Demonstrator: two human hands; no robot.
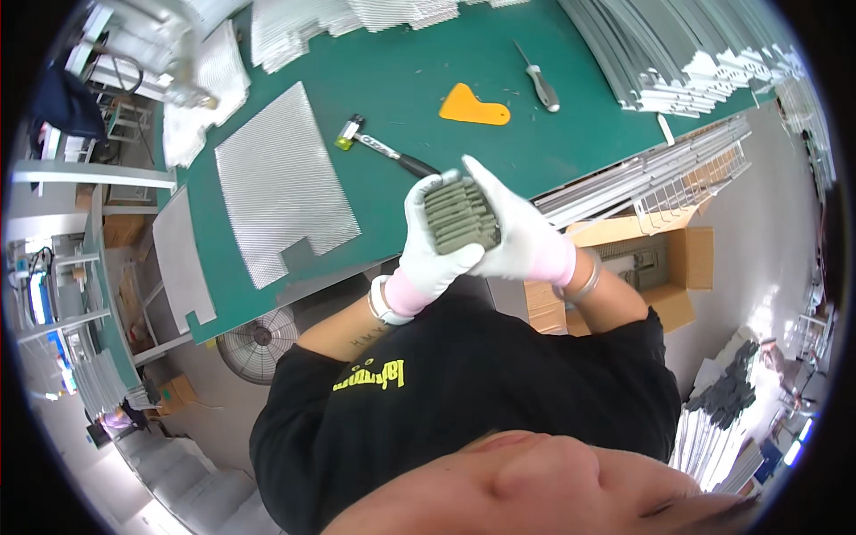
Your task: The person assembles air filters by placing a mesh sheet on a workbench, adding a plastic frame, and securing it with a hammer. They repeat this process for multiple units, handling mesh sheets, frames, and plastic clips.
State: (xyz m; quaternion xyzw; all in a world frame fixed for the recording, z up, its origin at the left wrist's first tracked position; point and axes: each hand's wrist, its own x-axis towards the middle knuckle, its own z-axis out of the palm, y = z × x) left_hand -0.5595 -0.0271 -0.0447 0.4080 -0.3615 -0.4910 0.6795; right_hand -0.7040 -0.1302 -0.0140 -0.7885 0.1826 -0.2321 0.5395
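Note:
Both my hands wear white gloves with pink cuffs and are raised together near the front edge of the table. Between them they clasp a bundle of grey-green ridged strips [459, 217], stacked side by side. My left hand [426, 254] wraps the bundle from the left and below. Against its right side presses my right hand [519, 230], with fingers pointing up along it. What the strips are made of I cannot tell. Just beyond the left hand lies a small mallet [379, 145] with a black and yellow head, its dark grip end close to my fingers.
On the green table [383, 80] lie a silvery mesh sheet [285, 183], a yellow scraper [473, 107] and a screwdriver [540, 87]. Long grey profiles [678, 53] are piled at the far right. White bars [642, 178] run along the right edge, above an open cardboard box [691, 259]. A fan [259, 343] stands below left.

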